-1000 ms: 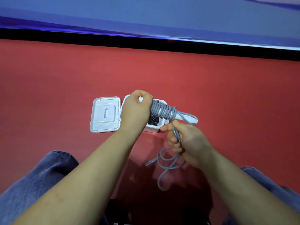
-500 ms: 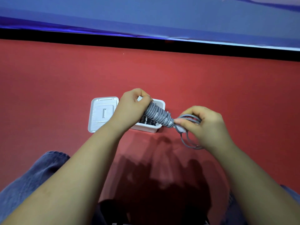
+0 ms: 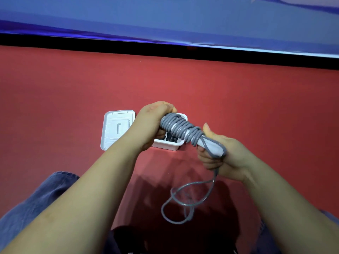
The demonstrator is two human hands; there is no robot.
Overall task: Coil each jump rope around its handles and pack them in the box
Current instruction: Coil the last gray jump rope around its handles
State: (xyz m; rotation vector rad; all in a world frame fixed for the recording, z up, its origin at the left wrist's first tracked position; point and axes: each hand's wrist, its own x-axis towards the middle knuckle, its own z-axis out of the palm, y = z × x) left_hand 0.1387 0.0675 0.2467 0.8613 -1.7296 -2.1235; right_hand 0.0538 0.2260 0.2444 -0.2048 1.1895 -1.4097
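Note:
I hold a grey jump rope [image 3: 180, 129] coiled around its white handles, above the red floor. My left hand [image 3: 152, 123] grips the far end of the bundle. My right hand [image 3: 218, 154] is closed on the near end of the handles and on the rope strand running over it. A loose loop of grey rope [image 3: 185, 202] hangs below my right hand. Behind the bundle a white box [image 3: 169, 144] stands open with a dark coiled rope [image 3: 169, 139] inside, mostly hidden by my hand.
The box's white lid [image 3: 117, 128] lies flat on the red floor [image 3: 256, 107], to the left of the box. A black strip and a blue wall [image 3: 165, 21] run along the far edge. My knees in blue jeans [image 3: 36, 204] show at both lower corners.
My right hand has come down and toward me around the handles' near end, laying on another turn. The loose rope now hangs lower in a loop.

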